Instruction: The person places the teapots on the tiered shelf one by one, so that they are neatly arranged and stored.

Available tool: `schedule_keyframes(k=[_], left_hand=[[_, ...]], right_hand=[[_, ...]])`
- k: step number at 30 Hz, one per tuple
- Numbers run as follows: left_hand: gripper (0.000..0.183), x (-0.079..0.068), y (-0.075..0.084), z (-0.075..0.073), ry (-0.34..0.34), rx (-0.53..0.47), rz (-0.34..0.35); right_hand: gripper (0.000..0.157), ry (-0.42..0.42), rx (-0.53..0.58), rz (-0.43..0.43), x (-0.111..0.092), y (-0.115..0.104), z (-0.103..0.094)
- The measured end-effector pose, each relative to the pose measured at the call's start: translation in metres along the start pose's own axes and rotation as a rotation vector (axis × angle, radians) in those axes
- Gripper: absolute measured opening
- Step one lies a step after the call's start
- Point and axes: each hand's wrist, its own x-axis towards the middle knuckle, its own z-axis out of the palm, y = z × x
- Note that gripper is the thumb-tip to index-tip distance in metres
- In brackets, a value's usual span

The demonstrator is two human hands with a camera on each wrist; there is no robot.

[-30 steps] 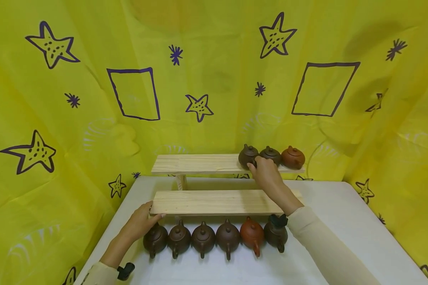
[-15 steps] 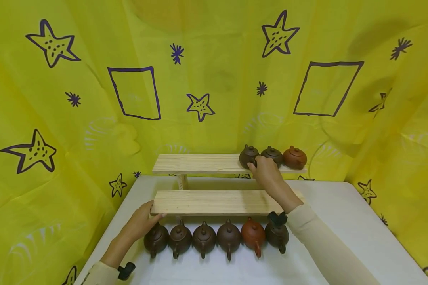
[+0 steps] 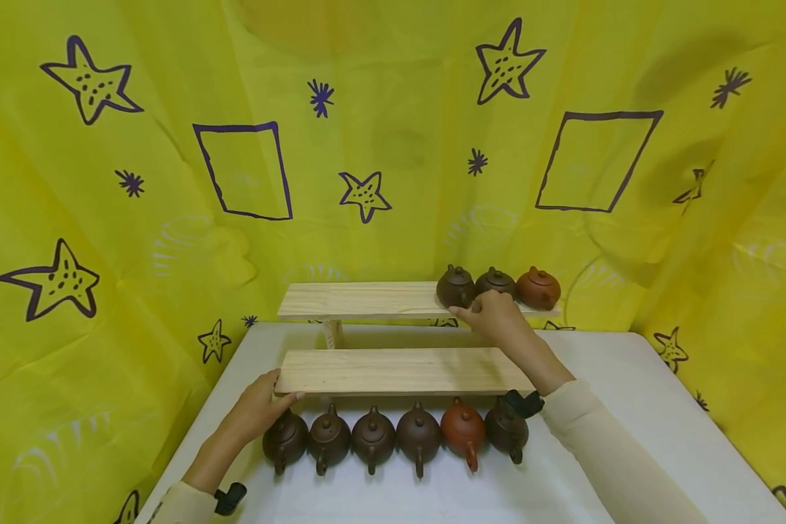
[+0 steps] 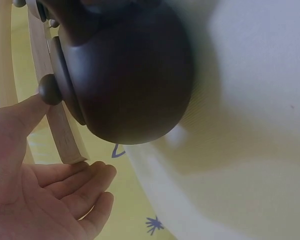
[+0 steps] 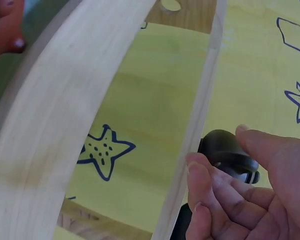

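Note:
A dark brown teapot [image 3: 454,289] sits on the upper wooden shelf [image 3: 360,298], beside another dark teapot [image 3: 495,281] and a reddish one [image 3: 538,288]. My right hand [image 3: 500,322] is at the shelf's front edge, just below and right of the first teapot. In the right wrist view its thumb and loosely bent fingers [image 5: 200,182] stand apart, next to the dark teapot [image 5: 222,150]. My left hand [image 3: 257,406] holds the left end of the lower shelf [image 3: 393,371], thumb along the front edge and fingertips [image 4: 82,170] at the board's end.
On the white table [image 3: 602,437], in front of the lower shelf, stands a row of several teapots, mostly dark brown, with one red teapot [image 3: 462,428]. Another dark teapot [image 4: 135,80] is close to the left hand. Yellow patterned cloth [image 3: 393,145] encloses the back and sides.
My right hand has let go of the left teapot on the upper shelf and shifted slightly right and down. The teapot stays in place. The left hand keeps its spot.

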Motion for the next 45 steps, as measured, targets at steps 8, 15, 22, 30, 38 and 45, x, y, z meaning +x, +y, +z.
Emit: schedule_keyframes(k=[8,15,22,30,38,45], left_hand=[[0.078,-0.002,0.001,-0.002,-0.003,0.014,0.003],[0.079,-0.002,0.002,-0.001,-0.006,0.015,0.005],[0.078,-0.002,0.003,-0.001,-0.009,0.011,0.009],[0.077,-0.003,0.004,-0.001,-0.007,0.000,0.014],[0.077,-0.004,0.003,-0.001,-0.011,-0.005,0.012],[0.078,-0.003,0.003,0.000,-0.017,-0.010,0.007]], right_hand=[[0.051,-0.045,0.022,-0.048,-0.030,0.016,-0.003],[0.046,-0.072,-0.024,-0.039,-0.065,0.030,0.001],[0.040,-0.123,0.017,0.005,-0.100,0.058,0.010],[0.040,-0.187,0.096,0.024,-0.138,0.090,0.039],[0.040,-0.235,0.100,0.047,-0.154,0.108,0.059],[0.033,-0.233,0.096,0.031,-0.157,0.109,0.059]])
